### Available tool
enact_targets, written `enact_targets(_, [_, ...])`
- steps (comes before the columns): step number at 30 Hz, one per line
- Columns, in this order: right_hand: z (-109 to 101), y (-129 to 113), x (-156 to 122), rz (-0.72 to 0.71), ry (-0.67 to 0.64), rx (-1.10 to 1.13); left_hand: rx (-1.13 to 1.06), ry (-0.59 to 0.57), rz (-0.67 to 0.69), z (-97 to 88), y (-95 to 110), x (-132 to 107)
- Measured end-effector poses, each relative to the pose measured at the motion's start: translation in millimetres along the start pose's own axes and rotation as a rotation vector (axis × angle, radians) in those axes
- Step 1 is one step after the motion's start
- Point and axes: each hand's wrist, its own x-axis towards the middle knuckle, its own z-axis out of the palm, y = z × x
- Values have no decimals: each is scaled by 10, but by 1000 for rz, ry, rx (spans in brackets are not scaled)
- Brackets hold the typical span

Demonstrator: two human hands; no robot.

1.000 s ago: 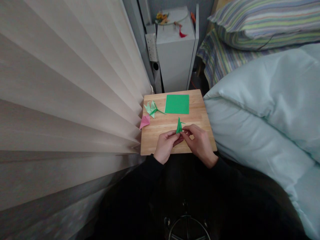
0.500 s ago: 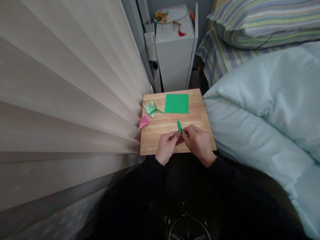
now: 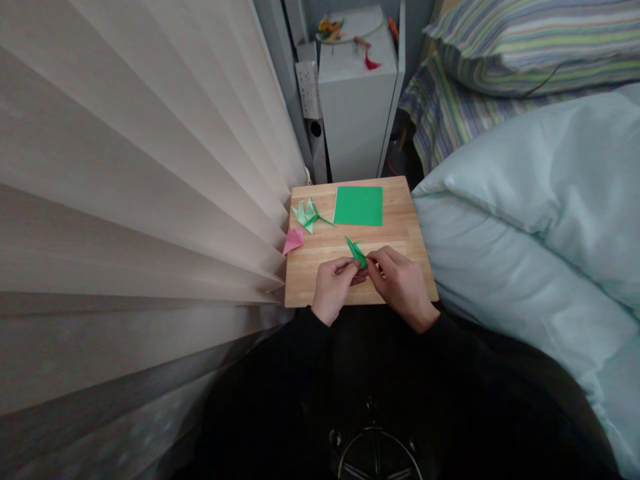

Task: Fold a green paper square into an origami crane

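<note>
A small folded green origami piece [image 3: 356,253] with narrow points is pinched between my two hands, above the near part of the wooden board [image 3: 310,280]. My left hand [image 3: 334,283] grips its lower left side with thumb and fingers. From the right, the fingertips of my right hand [image 3: 400,280] are closed on its edge; the exact fold under them is hidden. Beyond my hands lies a flat green paper stack [image 3: 359,206]. At the board's left are a light and dark green folded paper shape [image 3: 307,215] and a pink folded paper piece [image 3: 294,240].
A pleated curtain [image 3: 175,167] hangs close along the board's left side. To the right is a bed with a pale blue duvet [image 3: 500,200] and a striped pillow [image 3: 530,40]. Behind the board stands a white cabinet [image 3: 357,127] with small ornaments on top.
The green origami piece has turned, its upper tip now leaning left. My hands stay pinched on it, and the whole view has shifted slightly.
</note>
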Motion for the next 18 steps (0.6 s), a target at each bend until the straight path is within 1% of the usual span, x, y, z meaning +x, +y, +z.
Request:
enact_targets(3, [16,9,-5,2,0,-31,70,-11,28,1,1,9])
enact_targets(6, [33,9,-11,1,9,-64,110,-16,25,15,8,1])
enact_targets(11, [34,-34,-24,-24,20,-60,63,24,-5,42,14,-18])
enact_targets(15, [26,-82,-42,-26,69,-4,45,36,-11,41,13,-21])
enact_targets(18, [23,-102,-49,-28,61,35,43,46,-11,28,31,-25])
